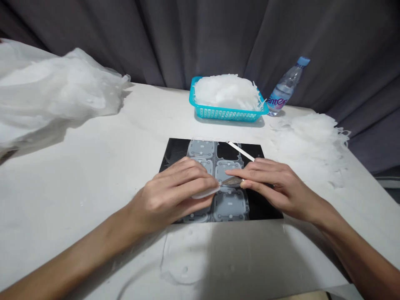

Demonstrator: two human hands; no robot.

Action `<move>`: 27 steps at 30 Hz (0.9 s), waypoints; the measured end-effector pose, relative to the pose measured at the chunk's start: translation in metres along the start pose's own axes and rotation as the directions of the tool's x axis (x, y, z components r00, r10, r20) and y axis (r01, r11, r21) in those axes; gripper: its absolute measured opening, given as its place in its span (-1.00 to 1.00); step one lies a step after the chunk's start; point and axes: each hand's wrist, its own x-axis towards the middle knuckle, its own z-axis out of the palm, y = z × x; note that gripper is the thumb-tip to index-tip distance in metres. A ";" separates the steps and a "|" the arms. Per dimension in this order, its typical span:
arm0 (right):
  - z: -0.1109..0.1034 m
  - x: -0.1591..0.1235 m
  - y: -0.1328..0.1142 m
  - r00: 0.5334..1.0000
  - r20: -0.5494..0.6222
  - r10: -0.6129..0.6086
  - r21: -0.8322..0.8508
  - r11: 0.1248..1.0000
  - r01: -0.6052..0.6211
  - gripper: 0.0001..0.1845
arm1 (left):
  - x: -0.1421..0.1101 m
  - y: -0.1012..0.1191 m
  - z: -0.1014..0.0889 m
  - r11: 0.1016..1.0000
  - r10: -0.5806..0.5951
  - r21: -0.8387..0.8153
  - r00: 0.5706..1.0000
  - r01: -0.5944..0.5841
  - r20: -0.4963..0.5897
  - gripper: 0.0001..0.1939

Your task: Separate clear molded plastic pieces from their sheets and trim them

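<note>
My left hand (184, 189) is closed around a small, clear-white moulded piece (204, 193), its edge showing below the fingers. In my right hand (268, 179) is a pointed metal tool (233, 181); its tip meets the piece at my left fingertips. The right index finger stretches along above the tool. Beneath both hands lies a translucent moulded sheet (231, 204) of rounded-square sections, on a black board (265, 208). One section at the upper right is cut out, showing black. A white strip (240, 151) slants across the board to my right knuckles; whether I hold it is unclear.
At the back stands a turquoise basket (231, 114) heaped with whitish pieces. Beside it leans a water bottle (284, 89). A pile of clear scraps (312, 141) lies on the right, a large translucent bag (59, 91) on the left. Another clear sheet (184, 258) lies in front.
</note>
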 end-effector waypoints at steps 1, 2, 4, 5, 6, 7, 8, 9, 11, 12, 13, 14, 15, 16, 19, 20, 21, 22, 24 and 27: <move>0.000 0.000 0.000 1.000 0.003 -0.001 -0.001 1.000 0.001 -0.63 | 0.000 0.000 0.000 1.000 0.002 -0.003 1.000 -0.002 -0.002 -0.73; 0.000 0.000 0.000 1.000 0.006 -0.001 -0.002 1.000 0.001 -0.63 | 0.001 0.000 0.000 1.000 0.004 -0.006 1.000 -0.004 -0.004 -0.73; 0.001 0.000 0.000 1.000 0.007 0.001 -0.007 1.000 -0.001 -0.63 | 0.001 0.000 0.000 1.000 0.002 -0.010 1.000 -0.002 -0.001 -0.73; 0.001 0.000 0.000 1.000 0.007 0.004 -0.009 1.000 -0.004 -0.62 | 0.001 0.000 0.000 1.000 -0.002 -0.009 1.000 0.002 0.003 -0.73; 0.000 0.000 0.000 1.000 0.009 0.008 -0.011 1.000 -0.008 -0.62 | 0.001 0.000 0.000 1.000 -0.006 -0.007 1.000 0.006 0.006 -0.73; 0.000 0.000 0.000 1.000 0.010 0.012 -0.012 1.000 -0.012 -0.62 | 0.001 0.000 0.001 1.000 -0.005 -0.004 1.000 0.005 0.005 -0.73; 0.000 0.000 0.000 1.000 0.010 0.015 -0.013 1.000 -0.015 -0.62 | 0.000 0.000 0.001 1.000 -0.001 -0.002 1.000 0.001 0.004 -0.73; 0.000 0.000 0.000 1.000 0.012 0.016 -0.014 1.000 -0.016 -0.62 | 0.000 0.000 0.001 1.000 0.004 0.000 1.000 -0.004 0.003 -0.73; 0.000 0.000 0.000 1.000 0.013 0.014 -0.014 1.000 -0.014 -0.62 | -0.001 0.000 0.001 1.000 0.012 0.003 1.000 -0.012 0.001 -0.73; 0.000 0.000 0.000 1.000 0.012 0.013 -0.015 1.000 -0.013 -0.62 | -0.001 0.000 0.001 1.000 0.010 0.005 1.000 -0.010 0.002 -0.73; 0.000 0.000 0.000 1.000 0.012 0.014 -0.015 1.000 -0.014 -0.62 | -0.001 0.000 0.001 1.000 0.006 0.005 1.000 -0.006 0.003 -0.74; 0.000 0.000 0.001 1.000 0.013 0.015 -0.015 1.000 -0.015 -0.62 | 0.000 0.000 0.001 1.000 -0.002 0.005 1.000 0.002 0.004 -0.74; 0.000 0.000 0.001 1.000 0.015 0.016 -0.016 1.000 -0.016 -0.62 | 0.000 0.000 0.001 1.000 -0.005 0.005 1.000 0.005 0.002 -0.74; 0.000 0.000 0.001 1.000 0.015 0.017 -0.017 1.000 -0.017 -0.62 | 0.000 0.000 0.001 1.000 -0.006 0.005 1.000 0.006 0.001 -0.75; 0.001 0.000 0.001 1.000 0.013 0.018 -0.018 1.000 -0.018 -0.62 | 0.001 0.000 0.001 1.000 0.000 0.006 1.000 0.000 -0.007 -0.75; 0.001 0.000 0.001 1.000 0.012 0.019 -0.017 1.000 -0.019 -0.62 | 0.001 0.000 0.002 1.000 0.002 0.006 1.000 -0.002 -0.009 -0.75; 0.001 0.000 0.001 1.000 0.011 0.019 -0.014 1.000 -0.019 -0.62 | 0.000 -0.001 0.002 1.000 0.006 0.005 1.000 -0.006 -0.012 -0.75; 0.001 0.000 0.001 1.000 0.013 0.019 -0.010 1.000 -0.019 -0.62 | 0.000 -0.001 0.002 1.000 0.008 0.004 1.000 -0.008 -0.010 -0.75; 0.001 -0.001 0.002 1.000 0.019 0.022 -0.006 1.000 -0.022 -0.62 | 0.000 -0.001 0.002 1.000 0.012 0.005 1.000 -0.012 -0.004 -0.75; 0.001 -0.001 0.001 0.999 0.021 0.031 -0.013 0.999 -0.030 -0.62 | -0.001 -0.001 0.002 1.000 0.006 0.009 1.000 -0.006 -0.001 -0.76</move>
